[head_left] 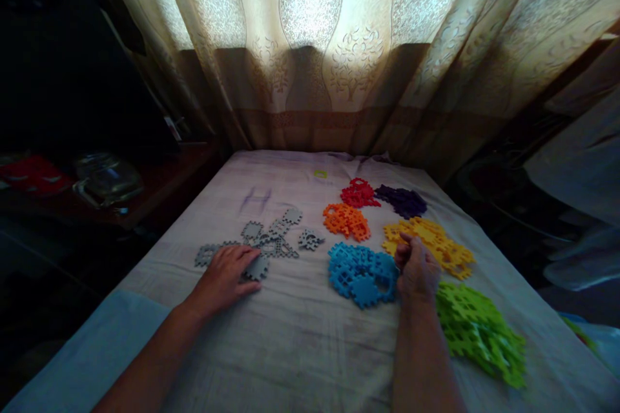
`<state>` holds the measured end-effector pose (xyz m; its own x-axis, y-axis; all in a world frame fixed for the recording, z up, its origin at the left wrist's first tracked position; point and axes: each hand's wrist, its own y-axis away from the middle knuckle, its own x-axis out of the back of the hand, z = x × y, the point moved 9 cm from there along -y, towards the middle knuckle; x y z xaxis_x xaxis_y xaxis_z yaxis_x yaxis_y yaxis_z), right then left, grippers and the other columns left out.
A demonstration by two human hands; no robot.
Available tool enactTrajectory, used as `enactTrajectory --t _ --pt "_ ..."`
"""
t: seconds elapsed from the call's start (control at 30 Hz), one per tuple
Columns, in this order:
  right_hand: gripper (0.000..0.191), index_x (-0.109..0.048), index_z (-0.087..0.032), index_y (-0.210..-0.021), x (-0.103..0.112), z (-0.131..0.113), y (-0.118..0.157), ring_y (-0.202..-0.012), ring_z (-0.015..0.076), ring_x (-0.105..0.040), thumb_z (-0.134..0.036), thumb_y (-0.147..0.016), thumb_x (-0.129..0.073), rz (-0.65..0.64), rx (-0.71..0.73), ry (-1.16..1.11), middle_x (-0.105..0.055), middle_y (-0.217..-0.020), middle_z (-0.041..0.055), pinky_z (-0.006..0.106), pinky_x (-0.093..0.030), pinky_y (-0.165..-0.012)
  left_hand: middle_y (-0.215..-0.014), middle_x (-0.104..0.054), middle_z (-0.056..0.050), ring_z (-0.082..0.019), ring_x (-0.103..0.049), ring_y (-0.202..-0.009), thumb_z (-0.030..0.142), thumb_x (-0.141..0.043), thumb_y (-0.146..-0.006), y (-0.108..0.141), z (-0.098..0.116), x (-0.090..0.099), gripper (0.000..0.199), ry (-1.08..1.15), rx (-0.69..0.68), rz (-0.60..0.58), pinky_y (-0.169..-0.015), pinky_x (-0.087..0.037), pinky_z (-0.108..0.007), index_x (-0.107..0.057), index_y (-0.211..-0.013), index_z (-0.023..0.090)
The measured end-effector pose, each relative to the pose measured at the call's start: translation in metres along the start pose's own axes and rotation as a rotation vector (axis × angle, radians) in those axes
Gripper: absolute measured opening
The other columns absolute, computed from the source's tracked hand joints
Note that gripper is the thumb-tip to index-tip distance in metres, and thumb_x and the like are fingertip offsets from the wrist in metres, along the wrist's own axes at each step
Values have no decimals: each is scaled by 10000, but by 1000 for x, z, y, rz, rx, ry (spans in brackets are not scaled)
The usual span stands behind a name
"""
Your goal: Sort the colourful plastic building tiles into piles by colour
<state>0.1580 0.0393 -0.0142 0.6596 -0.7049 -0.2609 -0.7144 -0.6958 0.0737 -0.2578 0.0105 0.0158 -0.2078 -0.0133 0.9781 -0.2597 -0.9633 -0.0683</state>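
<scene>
My left hand (227, 276) lies palm down over several grey gear-shaped plastic pieces (278, 239), its fingers stretched out and the thumb apart. A grey piece (256, 267) shows between thumb and fingers. My right hand (416, 268) is curled closed between the pile of blue pieces (361, 274) and the yellow pieces (438, 245); whether anything is inside its fingers I cannot make out. To the right of that wrist lies a heap of lime-green pieces (479, 332). One small grey cluster (310, 240) sits apart, right of the other grey ones.
Beyond the blue pile lie orange pieces (346, 221), red pieces (358, 193) and dark purple pieces (404, 201). A small yellow-green piece (320, 174) is near the cloth's far edge. A patterned curtain (310, 77) hangs behind. Left stands a dark shelf with a glass vessel (107, 177).
</scene>
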Motion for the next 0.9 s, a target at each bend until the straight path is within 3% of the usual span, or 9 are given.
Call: enactTrajectory --t 0.27,0.4,0.67,0.8,0.9 --pt "398 -687 -155 -809 0 -1 0 -453 71 -430 -531 -688 -642 9 16 29 -517 -525 -69 205 -313 -447 -1219 -614 -67 -268 -528 -1164 403 -706 -732 -6 9 7 521 54 20 16 -1030 -367 -424 -587 -1218 255" --pt "397 -692 -155 -813 -1 0 1 -465 70 -433 -526 -678 -647 0 -1 19 -515 -525 -70 202 -311 -451 -1220 -604 -69 -265 -524 -1159 427 -722 -735 -24 39 8 540 89 -3 71 -1029 -368 -416 -573 -1222 248" --pt "388 -680 -153 -784 1 -1 0 -448 58 -422 -515 -646 -661 26 -17 -23 -503 -505 -78 191 -304 -440 -1170 -619 -89 -283 -528 -1140 463 -748 -722 -79 99 -12 552 37 -25 88 -1026 -359 -442 -585 -1196 231" --pt "378 -684 -150 -796 0 1 -1 -450 56 -422 -496 -648 -653 17 -28 -34 -512 -509 -78 187 -302 -438 -1237 -596 -107 -291 -512 -1179 484 -754 -709 -81 97 -15 633 50 -35 119 -1054 -334 -459 -554 -1249 222" --pt "378 -683 -150 -792 1 2 -1 -444 55 -416 -499 -651 -648 20 -32 -31 -507 -505 -79 186 -300 -436 -1254 -593 -99 -286 -512 -1190 462 -720 -748 -69 73 -8 578 47 -15 179 -1055 -341 -462 -551 -1253 237"
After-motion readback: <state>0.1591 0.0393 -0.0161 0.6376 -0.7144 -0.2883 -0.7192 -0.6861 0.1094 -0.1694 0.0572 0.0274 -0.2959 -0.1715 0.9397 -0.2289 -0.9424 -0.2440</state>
